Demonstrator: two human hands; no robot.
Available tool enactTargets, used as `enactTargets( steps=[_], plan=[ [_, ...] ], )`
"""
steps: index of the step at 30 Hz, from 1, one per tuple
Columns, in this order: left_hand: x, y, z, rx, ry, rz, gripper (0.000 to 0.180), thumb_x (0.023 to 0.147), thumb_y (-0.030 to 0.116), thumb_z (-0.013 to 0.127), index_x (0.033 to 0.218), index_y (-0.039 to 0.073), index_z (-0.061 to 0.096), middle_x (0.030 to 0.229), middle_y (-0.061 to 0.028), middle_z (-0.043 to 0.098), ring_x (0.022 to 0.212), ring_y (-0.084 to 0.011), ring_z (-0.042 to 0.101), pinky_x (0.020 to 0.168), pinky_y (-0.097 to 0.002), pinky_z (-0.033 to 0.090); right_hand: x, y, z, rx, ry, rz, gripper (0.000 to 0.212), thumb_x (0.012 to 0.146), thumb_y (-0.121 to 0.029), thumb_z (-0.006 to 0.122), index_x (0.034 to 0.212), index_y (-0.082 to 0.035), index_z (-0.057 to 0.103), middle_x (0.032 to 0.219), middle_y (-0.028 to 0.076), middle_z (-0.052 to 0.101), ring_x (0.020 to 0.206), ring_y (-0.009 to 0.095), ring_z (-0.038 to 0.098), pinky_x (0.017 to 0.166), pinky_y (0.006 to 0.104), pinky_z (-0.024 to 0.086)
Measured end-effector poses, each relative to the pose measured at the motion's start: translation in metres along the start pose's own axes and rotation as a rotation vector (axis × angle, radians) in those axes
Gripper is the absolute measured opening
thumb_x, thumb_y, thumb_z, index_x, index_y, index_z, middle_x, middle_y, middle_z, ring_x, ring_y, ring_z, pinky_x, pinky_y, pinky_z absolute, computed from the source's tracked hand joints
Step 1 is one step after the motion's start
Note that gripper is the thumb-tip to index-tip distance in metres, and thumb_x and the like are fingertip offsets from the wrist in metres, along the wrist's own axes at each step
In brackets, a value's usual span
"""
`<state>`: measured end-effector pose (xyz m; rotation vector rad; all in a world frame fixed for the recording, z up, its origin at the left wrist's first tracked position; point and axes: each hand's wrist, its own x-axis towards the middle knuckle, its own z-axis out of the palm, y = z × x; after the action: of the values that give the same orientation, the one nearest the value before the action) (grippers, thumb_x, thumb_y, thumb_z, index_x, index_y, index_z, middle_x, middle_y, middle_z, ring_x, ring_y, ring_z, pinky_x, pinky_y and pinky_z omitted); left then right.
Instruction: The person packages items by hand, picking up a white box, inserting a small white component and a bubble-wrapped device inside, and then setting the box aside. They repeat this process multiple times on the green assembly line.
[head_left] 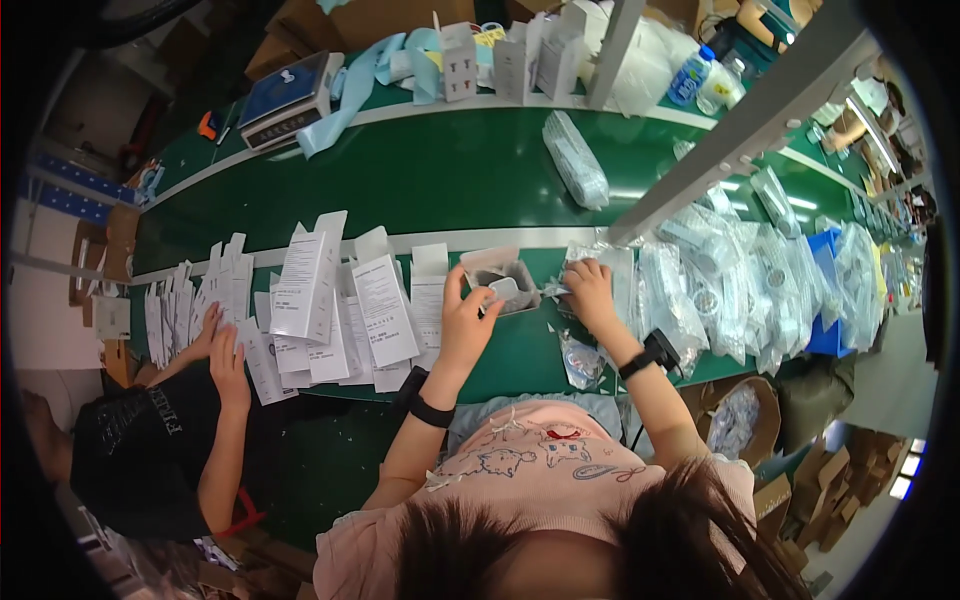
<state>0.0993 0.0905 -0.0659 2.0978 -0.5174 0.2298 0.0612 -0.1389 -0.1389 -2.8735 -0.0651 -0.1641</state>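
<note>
My left hand (pixel 465 325) grips the left side of a small open carton (pixel 520 298), its fingers and thumb curled at the rim. A pale piece (pixel 503 287) shows inside the carton; its kind cannot be made out. To the right, my right hand (pixel 590 292) has its fingers closed on crinkled clear plastic (pixel 553 288), beside a flat clear plastic bag (pixel 618 268). Nearer to me, a small clear bag (pixel 581 360) with something round in it lies by the table edge.
White printed cartons (pixel 385 310) stand in overlapping rows at left, where a co-worker's hands (pixel 230 365) touch them. Bagged parts (pixel 700 280) pile up at right near a blue bin (pixel 826 255). A slanted metal post (pixel 735 135) rises beyond. One wrapped bundle (pixel 576 160) lies on the green belt.
</note>
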Motion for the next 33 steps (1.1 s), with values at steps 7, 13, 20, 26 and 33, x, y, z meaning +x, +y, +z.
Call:
enactTargets(
  steps=[7, 13, 20, 26, 33],
  plan=[
    [0.029, 0.010, -0.008, 0.054, 0.085, -0.175, 0.016, 0.064, 0.006, 0.068, 0.065, -0.001, 0.054, 0.094, -0.0160, 0.055, 0.074, -0.0341, 0.054, 0.065, -0.0369, 0.043, 0.038, -0.082, -0.109, 1.624, 0.568, 0.222, 0.045, 0.073, -0.001, 0.064, 0.110, -0.008, 0.039, 0.097, 0.014, 0.057, 0.088, 0.019, 0.056, 0.072, 0.0266, 0.046],
    [0.035, -0.006, -0.002, 0.013, 0.120, -0.220, 0.016, 0.059, 0.005, 0.068, 0.060, 0.000, 0.054, 0.069, -0.0120, 0.058, 0.065, -0.0316, 0.056, 0.058, -0.0357, 0.044, 0.053, -0.105, -0.065, 0.971, 0.572, -0.169, 0.034, 0.063, -0.006, 0.070, 0.092, -0.006, 0.053, 0.099, 0.012, 0.055, 0.095, 0.030, 0.053, 0.080, 0.0380, 0.042],
    [0.027, -0.007, -0.005, -0.167, 0.099, -0.240, 0.013, 0.059, 0.006, 0.069, 0.064, 0.000, 0.059, 0.066, -0.0090, 0.058, 0.064, -0.0229, 0.058, 0.057, -0.0296, 0.045, 0.024, -0.100, -0.071, 0.295, 0.326, -0.400, 0.028, 0.065, -0.019, 0.066, 0.090, -0.009, 0.057, 0.111, 0.006, 0.050, 0.110, 0.030, 0.041, 0.091, 0.0502, 0.030],
    [0.030, -0.003, -0.002, -0.188, 0.106, -0.246, 0.013, 0.064, 0.006, 0.066, 0.068, -0.001, 0.056, 0.063, -0.0081, 0.057, 0.056, -0.0182, 0.053, 0.052, -0.0275, 0.041, 0.023, -0.103, -0.082, 0.185, 0.234, -0.417, 0.024, 0.067, -0.021, 0.065, 0.088, -0.010, 0.059, 0.114, 0.008, 0.047, 0.111, 0.032, 0.038, 0.094, 0.0499, 0.027],
    [0.034, 0.011, -0.015, -0.160, 0.046, -0.383, 0.012, 0.071, 0.007, 0.063, 0.071, 0.000, 0.052, 0.058, -0.0079, 0.054, 0.047, -0.0132, 0.045, 0.047, -0.0272, 0.036, 0.080, -0.044, -0.053, 0.583, 0.539, -0.093, 0.042, 0.069, -0.022, 0.064, 0.108, -0.010, 0.053, 0.116, 0.014, 0.044, 0.114, 0.036, 0.034, 0.094, 0.0490, 0.029]
  ],
)
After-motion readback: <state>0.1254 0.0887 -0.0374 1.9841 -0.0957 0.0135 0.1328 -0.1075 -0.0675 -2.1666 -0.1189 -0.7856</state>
